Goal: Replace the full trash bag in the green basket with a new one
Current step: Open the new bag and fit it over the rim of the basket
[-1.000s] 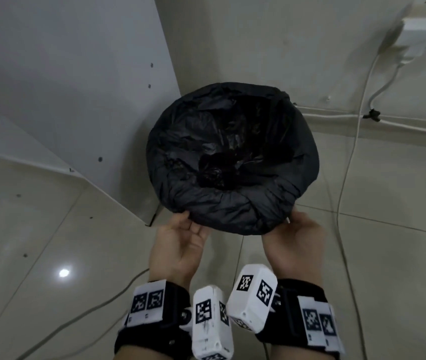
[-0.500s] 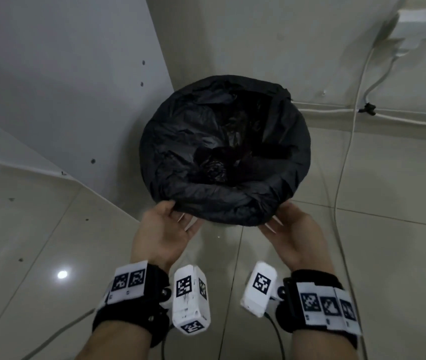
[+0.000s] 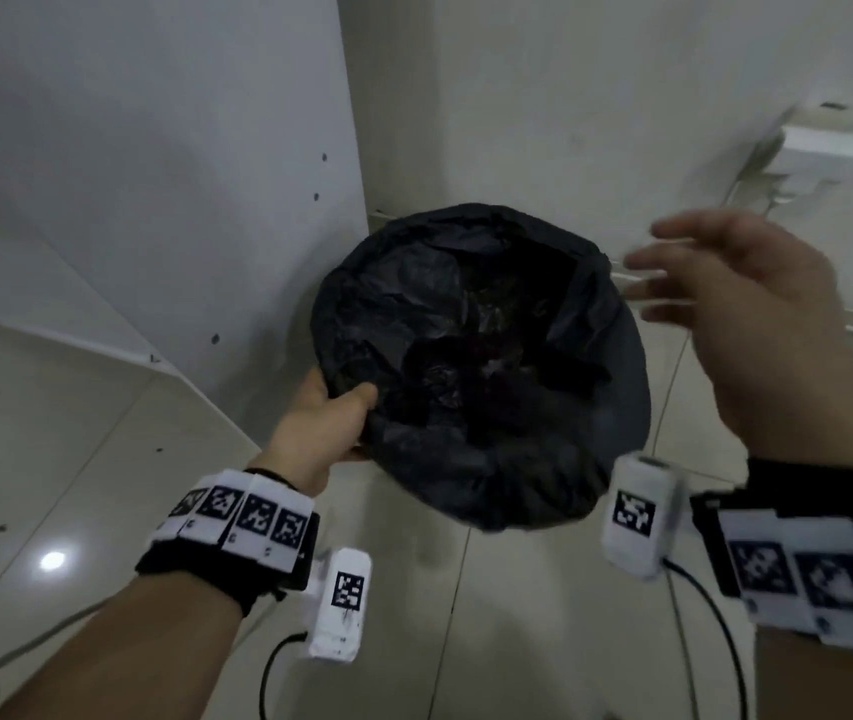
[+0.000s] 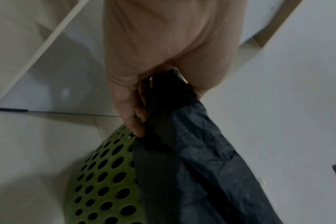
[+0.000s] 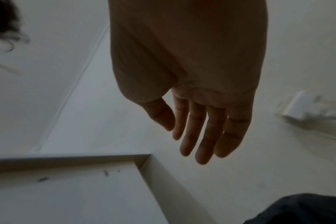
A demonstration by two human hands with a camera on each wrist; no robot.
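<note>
Full black trash bag (image 3: 476, 366) gripped at its folded rim by the left hand (image 3: 328, 423), still seated in the green basket (image 4: 104, 181)

The bag was seen lining the perforated basket on the tiled floor, in the corner beside a white cabinet panel (image 3: 154, 174), its edge turned down over the basket's rim. The thin film was judged soft, crinkly and rather slippery, easily torn under a heavy load; its weight could not be told, the contents being dark and indistinct. The gathered rim was judged the best place to take hold. The left hand's thumb and fingers were pinched on that rim; the right hand (image 3: 741, 314) was held raised beyond the far rim, fingers spread and holding nothing, blurred in the head view
</note>
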